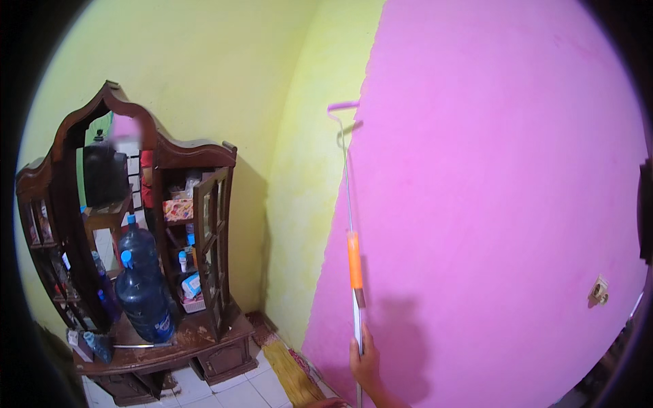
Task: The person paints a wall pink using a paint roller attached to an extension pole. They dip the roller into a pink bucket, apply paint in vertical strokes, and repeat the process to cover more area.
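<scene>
My right hand (365, 357) is closed around the metal extension pole (356, 316) of a paint roller, in the lower middle of the view. An orange handle (354, 260) sits at the pole's upper end, and a thin wire frame (348, 188) runs up from it. At the top, the pink-coated roller (344, 106) lies at the ragged border between pink paint (484, 178) and yellow wall (306, 204). Only a brownish sliver shows at the bottom edge left of the pole; I cannot tell whether it is my left hand.
A dark wooden mirrored cabinet (194, 149) stands at left, its glazed door (211, 250) swung outward. Two large blue water jugs (145, 301) stand on its ledge. A yellow cloth (291, 370) lies by the wall's foot on white tiles (245, 390). A socket (598, 291) sits on the pink wall.
</scene>
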`<state>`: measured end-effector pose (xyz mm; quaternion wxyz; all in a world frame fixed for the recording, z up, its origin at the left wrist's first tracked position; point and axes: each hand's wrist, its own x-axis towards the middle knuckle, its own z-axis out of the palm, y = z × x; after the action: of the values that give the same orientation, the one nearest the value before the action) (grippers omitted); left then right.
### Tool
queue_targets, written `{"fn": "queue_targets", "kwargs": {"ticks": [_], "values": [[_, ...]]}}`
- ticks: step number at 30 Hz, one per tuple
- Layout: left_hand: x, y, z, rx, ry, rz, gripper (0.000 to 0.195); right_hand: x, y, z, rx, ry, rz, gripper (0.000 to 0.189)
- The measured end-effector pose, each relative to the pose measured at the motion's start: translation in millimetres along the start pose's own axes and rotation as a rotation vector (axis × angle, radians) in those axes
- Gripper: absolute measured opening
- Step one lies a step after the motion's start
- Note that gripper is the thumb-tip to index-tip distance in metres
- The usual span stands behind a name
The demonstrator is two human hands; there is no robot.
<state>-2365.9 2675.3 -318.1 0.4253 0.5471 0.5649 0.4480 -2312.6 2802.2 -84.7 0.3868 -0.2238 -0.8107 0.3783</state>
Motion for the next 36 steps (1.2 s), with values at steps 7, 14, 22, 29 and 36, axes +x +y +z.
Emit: {"fn": "queue_targets", "kwargs": {"ticks": [7,14,22,29,36], "values": [[13,39,-31,0.003,0.037,-0.081,0.065,118,-68,41,-0.025,0.305,-0.380,0.049],[-12,-70,-75,-0.266,0.185,-0.040,0.051,193,-152,103,0.065,0.394,-0.461,0.049],[-92,20,-225,-0.253,0.441,0.126,0.037,270,-245,175,0.156,0.408,-0.395,0.051],[-116,101,-367,0.034,0.685,0.401,0.043,226,-261,271,0.439,0.189,-0.213,0.052],[-70,76,-436,-0.059,0.516,0.452,0.038,203,-245,319,0.542,0.317,-0.037,0.052]]}}
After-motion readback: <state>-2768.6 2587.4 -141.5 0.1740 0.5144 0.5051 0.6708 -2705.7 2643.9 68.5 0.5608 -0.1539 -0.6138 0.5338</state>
